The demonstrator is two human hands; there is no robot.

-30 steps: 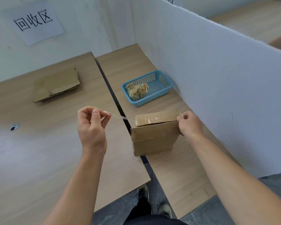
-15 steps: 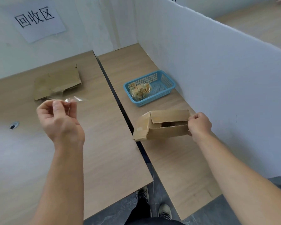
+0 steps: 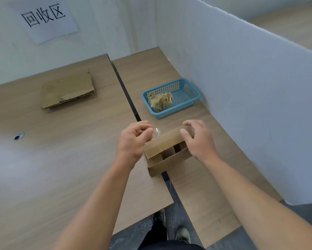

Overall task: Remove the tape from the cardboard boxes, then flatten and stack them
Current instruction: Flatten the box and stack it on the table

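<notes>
Head view: box versus hands?
— Centre frame: cardboard box (image 3: 166,150) between both. Top flap gripped by right hand (image 3: 199,141); left hand (image 3: 133,141) pinches tape strip (image 3: 157,132) beside it.
— Counts?
— One box, one flattened pile (image 3: 66,91) upper left, one basket (image 3: 167,113), one tape wad (image 3: 159,101) inside.

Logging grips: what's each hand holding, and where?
Left hand pinches the clear tape in its fingertips; right hand grips the cardboard box by its top flap.

box (image 3: 166,150): we see matt brown cardboard, rough at cut edges.
tape strip (image 3: 157,131): we see thin, clear, glossy film.
basket (image 3: 171,86): we see smooth blue plastic mesh.
tabletop (image 3: 61,159): we see matt wood-grain.
partition (image 3: 241,87): we see matt white board.
</notes>
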